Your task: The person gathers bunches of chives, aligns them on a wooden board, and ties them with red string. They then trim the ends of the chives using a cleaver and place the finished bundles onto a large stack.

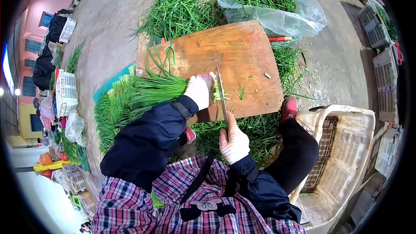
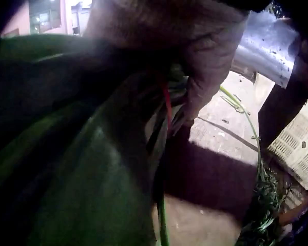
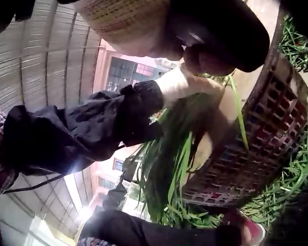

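Observation:
In the head view, my left hand (image 1: 200,92), in a pale glove, grips the cut end of a bunch of garlic chives (image 1: 160,87) on a worn wooden board (image 1: 234,39). A red band (image 2: 168,105) circles the bunch in the left wrist view. My right hand (image 1: 235,144), gloved with bare fingertips, holds a long knife (image 1: 221,89) by its handle. Its blade points away from me, just right of the left hand. Short pale stem ends (image 1: 221,95) lie beside the blade. Leaf tips spread left off the board.
Under the board stands a woven basket (image 3: 241,159). Loose greens (image 1: 180,13) are heaped behind the board, near a plastic bag (image 1: 303,17) of more. Tied bunches (image 1: 110,108) lie on the left. A large white crate (image 1: 346,156) stands at my right; trimmings (image 1: 242,136) cover the floor.

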The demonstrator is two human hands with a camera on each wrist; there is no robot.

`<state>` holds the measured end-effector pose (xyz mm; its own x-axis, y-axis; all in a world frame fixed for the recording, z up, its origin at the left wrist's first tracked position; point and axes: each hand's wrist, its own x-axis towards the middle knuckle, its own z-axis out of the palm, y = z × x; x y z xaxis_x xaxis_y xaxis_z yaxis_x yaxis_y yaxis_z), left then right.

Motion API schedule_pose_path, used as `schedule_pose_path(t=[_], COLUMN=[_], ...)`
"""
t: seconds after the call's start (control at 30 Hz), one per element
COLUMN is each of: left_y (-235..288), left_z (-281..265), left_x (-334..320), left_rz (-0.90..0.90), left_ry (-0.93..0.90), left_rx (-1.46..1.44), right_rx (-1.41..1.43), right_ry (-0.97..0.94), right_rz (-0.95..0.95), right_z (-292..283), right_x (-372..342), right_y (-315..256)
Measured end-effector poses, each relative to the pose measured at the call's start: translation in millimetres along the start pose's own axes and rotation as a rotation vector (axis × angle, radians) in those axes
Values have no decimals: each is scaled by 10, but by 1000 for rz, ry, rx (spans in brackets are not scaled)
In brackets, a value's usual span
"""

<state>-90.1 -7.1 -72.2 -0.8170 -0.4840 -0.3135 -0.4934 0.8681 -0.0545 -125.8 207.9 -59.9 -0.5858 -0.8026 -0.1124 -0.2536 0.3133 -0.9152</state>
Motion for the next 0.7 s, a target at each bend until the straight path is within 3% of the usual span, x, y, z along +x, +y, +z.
schedule_pose_path(t=[0.37, 0.5, 0.6, 0.63, 0.7], left_y=[30, 31, 28, 33, 66], left_z=[64, 34, 38, 45, -28], left_x=[-15, -19, -20, 0, 11], left_rz=[-5, -17, -13, -25, -54], left_ry=[-17, -14, -30, -59, -124], left_rx=[124, 77, 96, 100, 107], right_rx=[-289, -252, -253, -262, -268], right_ry=[-95, -12, -132, -64, -116], right_rz=[76, 43, 97, 13, 87], right_z=[172, 276, 136, 162, 214], right_x=[84, 339, 195, 102, 221], right_y=[-57, -60, -64, 9, 23])
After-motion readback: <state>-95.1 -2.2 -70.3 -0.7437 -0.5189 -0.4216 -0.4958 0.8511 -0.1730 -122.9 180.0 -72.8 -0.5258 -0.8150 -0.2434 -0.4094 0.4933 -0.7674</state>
